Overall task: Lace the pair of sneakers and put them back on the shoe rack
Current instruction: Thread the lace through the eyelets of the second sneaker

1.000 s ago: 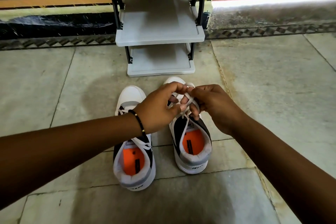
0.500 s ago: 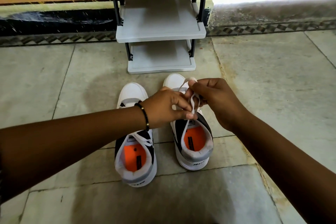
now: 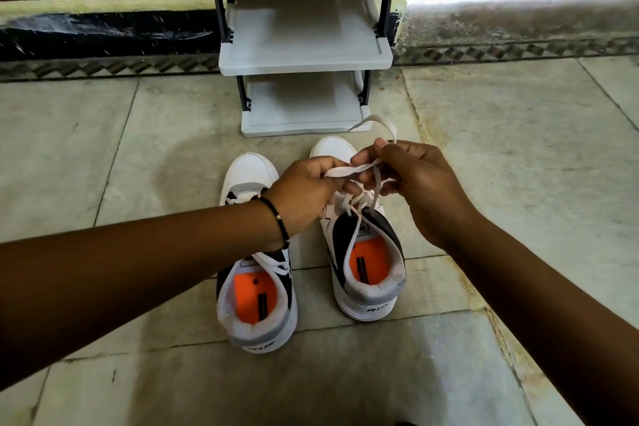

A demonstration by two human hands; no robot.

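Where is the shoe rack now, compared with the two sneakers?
In the head view the shoe rack stands top centre against the wall, just beyond the toes of the left sneaker and the right sneaker on the floor.

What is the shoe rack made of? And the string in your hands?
The shoe rack looks like smooth matte grey plastic shelves on dark posts, judging by its moulded rounded edges. The lace looks like flat woven white fabric: it bends and loops softly.

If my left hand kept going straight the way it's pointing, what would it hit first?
Probably the right hand: the left hand points rightward along the white lace that both pinch above the right sneaker, though depth is uncertain.
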